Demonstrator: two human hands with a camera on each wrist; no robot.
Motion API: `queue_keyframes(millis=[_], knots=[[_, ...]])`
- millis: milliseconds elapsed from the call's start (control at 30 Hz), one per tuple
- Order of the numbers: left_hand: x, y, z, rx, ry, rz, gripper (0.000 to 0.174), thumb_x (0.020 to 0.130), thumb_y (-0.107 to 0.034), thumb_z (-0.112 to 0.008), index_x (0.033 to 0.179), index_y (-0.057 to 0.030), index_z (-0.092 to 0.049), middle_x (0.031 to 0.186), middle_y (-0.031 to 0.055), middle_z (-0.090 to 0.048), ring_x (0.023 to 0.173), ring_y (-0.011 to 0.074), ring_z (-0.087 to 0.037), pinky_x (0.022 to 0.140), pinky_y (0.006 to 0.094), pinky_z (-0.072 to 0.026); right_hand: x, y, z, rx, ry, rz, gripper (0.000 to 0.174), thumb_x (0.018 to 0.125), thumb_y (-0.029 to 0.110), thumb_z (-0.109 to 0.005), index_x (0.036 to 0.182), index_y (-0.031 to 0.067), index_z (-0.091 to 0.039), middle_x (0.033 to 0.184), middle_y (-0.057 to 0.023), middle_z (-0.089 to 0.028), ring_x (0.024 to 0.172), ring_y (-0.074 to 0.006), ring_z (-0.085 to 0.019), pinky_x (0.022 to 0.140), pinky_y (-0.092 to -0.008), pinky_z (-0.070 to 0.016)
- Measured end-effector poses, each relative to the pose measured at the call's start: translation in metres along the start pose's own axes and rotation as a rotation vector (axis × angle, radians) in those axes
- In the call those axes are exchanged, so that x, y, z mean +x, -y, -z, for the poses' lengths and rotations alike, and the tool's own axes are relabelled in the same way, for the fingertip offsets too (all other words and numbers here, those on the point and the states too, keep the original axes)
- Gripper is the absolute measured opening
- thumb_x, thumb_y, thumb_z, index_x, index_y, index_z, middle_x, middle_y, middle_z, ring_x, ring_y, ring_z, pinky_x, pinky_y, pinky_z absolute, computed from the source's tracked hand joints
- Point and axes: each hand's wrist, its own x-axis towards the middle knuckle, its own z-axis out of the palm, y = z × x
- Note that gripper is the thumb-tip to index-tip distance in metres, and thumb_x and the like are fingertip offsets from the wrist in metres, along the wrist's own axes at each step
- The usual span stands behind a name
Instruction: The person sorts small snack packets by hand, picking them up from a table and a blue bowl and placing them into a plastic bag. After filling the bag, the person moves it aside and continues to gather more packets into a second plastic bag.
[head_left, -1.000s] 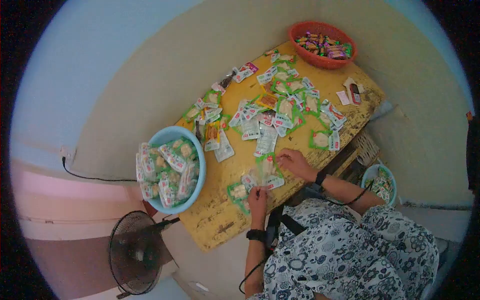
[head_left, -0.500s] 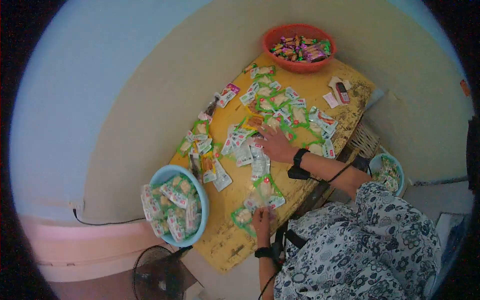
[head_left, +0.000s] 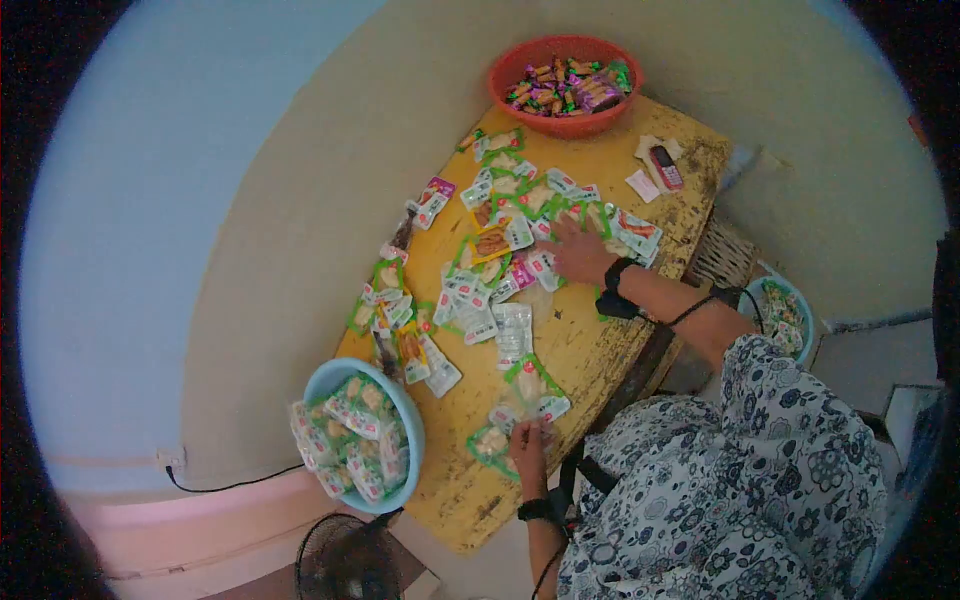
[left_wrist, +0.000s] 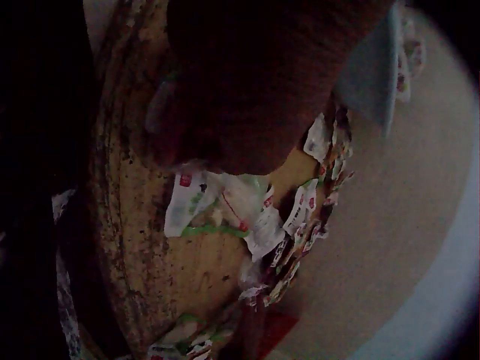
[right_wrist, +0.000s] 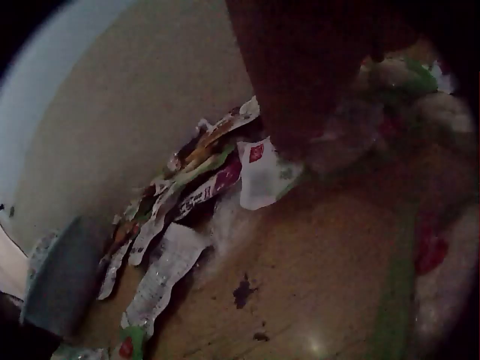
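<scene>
My left hand (head_left: 528, 450) is near the table's front edge, pinching the edge of a clear-and-white snack packet (head_left: 550, 408). Just beyond it lies a green-edged packet (head_left: 528, 378), and another green-edged packet (head_left: 490, 442) is to its left. My right hand (head_left: 580, 250) reaches over the spread of packets, fingers extended onto green-edged ones. A yellow packet (head_left: 490, 242) and a white packet (head_left: 543, 268) lie beside these fingers. In the right wrist view the dark hand (right_wrist: 307, 67) overlaps a white packet (right_wrist: 262, 176); its fingertips are lost in shadow.
A blue basin (head_left: 415, 440) full of packets stands at the table's left end. At the far end is a red basket (head_left: 565, 125) of wrapped sweets, with a phone (head_left: 665, 168) nearby. A fan (head_left: 350, 560) and a second blue basin (head_left: 800, 340) stand beside the table (head_left: 450, 500).
My right hand has gone from beside the left hand, away across the table, to the far packets. The left hand has stayed by the near packets. The head view has shifted.
</scene>
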Motion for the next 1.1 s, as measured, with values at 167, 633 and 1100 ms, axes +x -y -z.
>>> queue_keyframes(millis=[167,633,1100], knots=[[0.007,0.003,0.008,0.075,0.072,0.017,0.015,0.096,-0.016,-0.059,0.094,-0.0014,-0.060,0.094,0.0067,-0.066,0.081,0.0138,-0.064,0.070,0.0313,-0.0567,0.017,-0.008,0.000,-0.013,-0.009,-0.130,0.043,0.089,0.034,-0.057,0.128,0.0173,-0.060,0.143,-0.0187,-0.044,0.137,-0.0413,-0.035,0.107,-0.0687,-0.0242],[0.004,0.016,0.011,0.009,0.092,0.007,0.012,0.097,-0.016,-0.059,0.098,-0.0047,-0.061,0.103,0.0099,-0.070,0.085,0.0128,-0.064,0.068,0.0287,-0.0553,0.039,0.084,0.007,0.144,-0.171,0.406,0.046,0.082,0.030,-0.064,0.128,0.0231,-0.060,0.151,-0.0140,-0.035,0.144,-0.0338,-0.023,0.112,-0.0634,-0.0184],[-0.010,0.002,0.007,0.010,0.064,0.001,0.015,0.097,-0.019,-0.059,0.099,-0.0039,-0.059,0.101,0.0091,-0.069,0.089,0.0149,-0.065,0.072,0.0308,-0.0568,0.089,0.050,-0.006,-0.074,-0.001,0.125,0.040,0.087,0.028,-0.054,0.121,0.0093,-0.064,0.143,-0.0233,-0.041,0.139,-0.0410,-0.029,0.100,-0.0692,-0.0289]])
